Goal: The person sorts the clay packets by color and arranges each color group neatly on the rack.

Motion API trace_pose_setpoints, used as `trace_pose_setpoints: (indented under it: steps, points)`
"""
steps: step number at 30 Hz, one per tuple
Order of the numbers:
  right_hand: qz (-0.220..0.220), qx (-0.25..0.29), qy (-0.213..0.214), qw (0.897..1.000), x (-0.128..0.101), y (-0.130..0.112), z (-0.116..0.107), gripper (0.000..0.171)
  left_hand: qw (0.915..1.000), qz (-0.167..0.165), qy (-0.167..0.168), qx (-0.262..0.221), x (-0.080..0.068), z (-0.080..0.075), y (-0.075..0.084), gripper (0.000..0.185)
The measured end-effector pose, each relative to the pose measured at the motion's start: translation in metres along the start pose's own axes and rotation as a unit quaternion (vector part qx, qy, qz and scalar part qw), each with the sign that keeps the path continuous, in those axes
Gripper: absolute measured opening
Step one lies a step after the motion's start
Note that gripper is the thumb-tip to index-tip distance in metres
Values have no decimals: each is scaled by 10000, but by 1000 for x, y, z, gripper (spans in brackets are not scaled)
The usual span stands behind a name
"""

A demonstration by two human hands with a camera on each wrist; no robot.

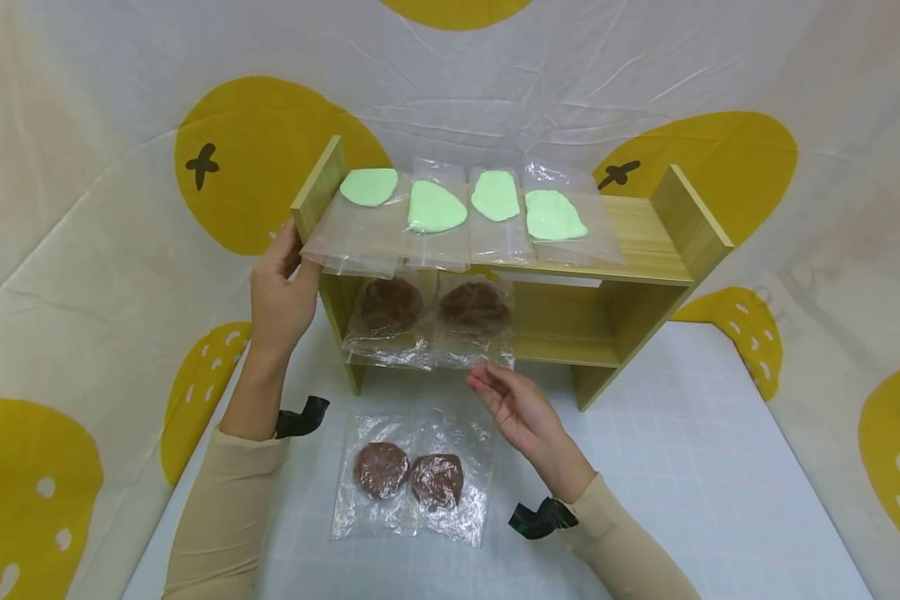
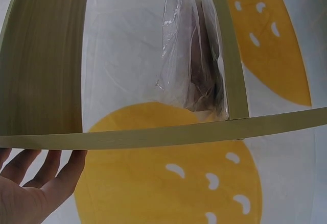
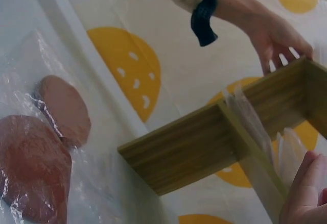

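Observation:
My left hand (image 1: 281, 292) rests its fingertips against the outer left side panel (image 2: 153, 138) of a small wooden shelf (image 1: 645, 237). Just below the shelf's lower board, my right hand (image 1: 521, 412) has its fingers loosely bent, with the fingertips at the front edge of a clear bag. That bag holds a flat brown disc (image 1: 474, 308); another bagged brown disc (image 1: 392, 306) lies left of it on the lower board. Two more brown pieces in clear bags, one round (image 1: 382, 470) and one squarer (image 1: 437, 481), lie on the table before the shelf.
Several flat light-green pieces (image 1: 437, 207) in clear bags lie along the top board, some bags overhanging its front edge. The shelf stands on a pale table (image 1: 682, 467). Behind hangs a white cloth with yellow shapes (image 1: 270, 158).

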State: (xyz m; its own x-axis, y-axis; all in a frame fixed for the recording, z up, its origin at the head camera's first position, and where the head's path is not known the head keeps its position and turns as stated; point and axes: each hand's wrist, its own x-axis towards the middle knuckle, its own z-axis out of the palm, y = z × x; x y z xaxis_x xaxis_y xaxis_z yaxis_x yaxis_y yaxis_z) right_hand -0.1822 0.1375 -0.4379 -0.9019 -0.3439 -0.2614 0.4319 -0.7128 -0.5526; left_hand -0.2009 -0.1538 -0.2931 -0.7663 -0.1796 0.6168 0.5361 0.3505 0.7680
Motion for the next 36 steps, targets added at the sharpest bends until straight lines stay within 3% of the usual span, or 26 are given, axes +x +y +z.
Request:
trace_pose_setpoints:
  steps: [7, 11, 14, 19, 28, 36]
  points:
    - [-72, -716, -53, 9974, -9, -1, -9, 12, 10000, -36, -10, 52, -1, -1, 1, 44]
    - [-148, -1340, -121, 9908, -12, -1, -19, 19, 10000, -32, 15, 68, -1, -1, 1, 43]
    - [-258, -2198, -211, 9750, -15, -2, -30, 32, 10000, 0, 19, 48, -1, -1, 1, 43]
    - [-402, -3416, -292, 9385, -21, -2, -50, 45, 10000, -24, 9, 69, -1, -2, 1, 43]
    - [-427, -3984, -60, 9162, -24, 2, -82, 50, 9999, -13, 20, 120, -1, -1, 2, 42]
    - [41, -4306, 280, 9021, -27, 6, -103, 49, 10000, 2, 20, 94, -1, -1, 2, 42]
